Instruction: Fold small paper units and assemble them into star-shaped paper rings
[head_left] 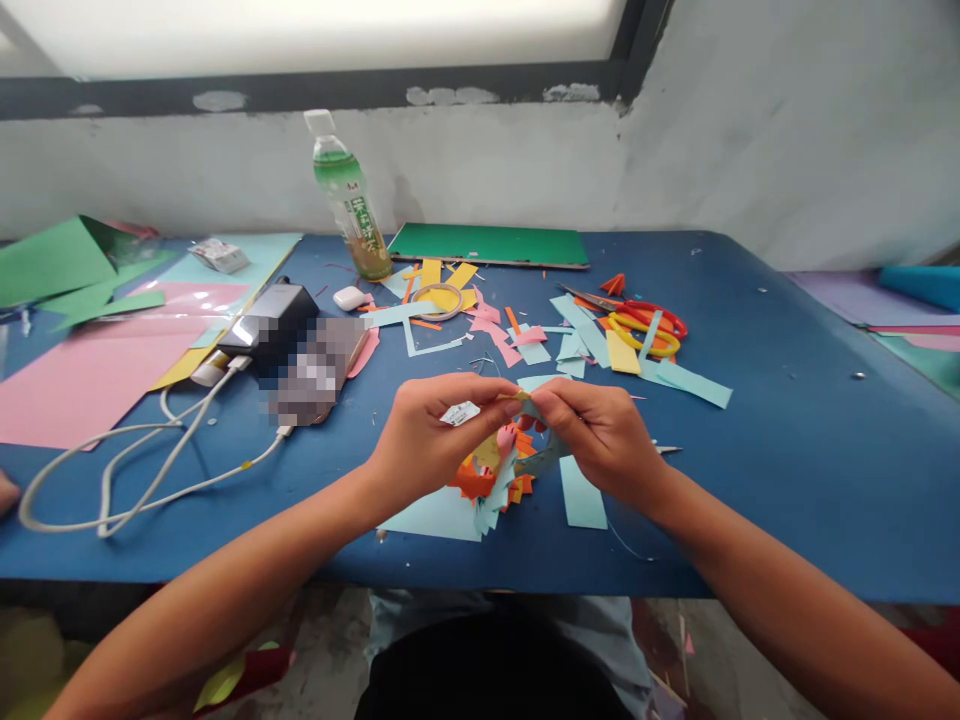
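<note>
My left hand and my right hand meet over the front middle of the table, both closed in a pinch. Between their fingertips is a small folded paper strip, yellow and light blue. Just beneath hangs or rests a paper craft of orange, yellow and light blue folded pieces with a pink part; I cannot tell how it joins the strip. A light blue sheet lies under the craft, and a light blue paper strip lies below my right hand. My fingers partly hide the held paper.
Scissors with red and yellow handles lie among paper scraps. Behind them are a tape roll, a bottle and a green board. A phone, a black power bank and a white cable lie left.
</note>
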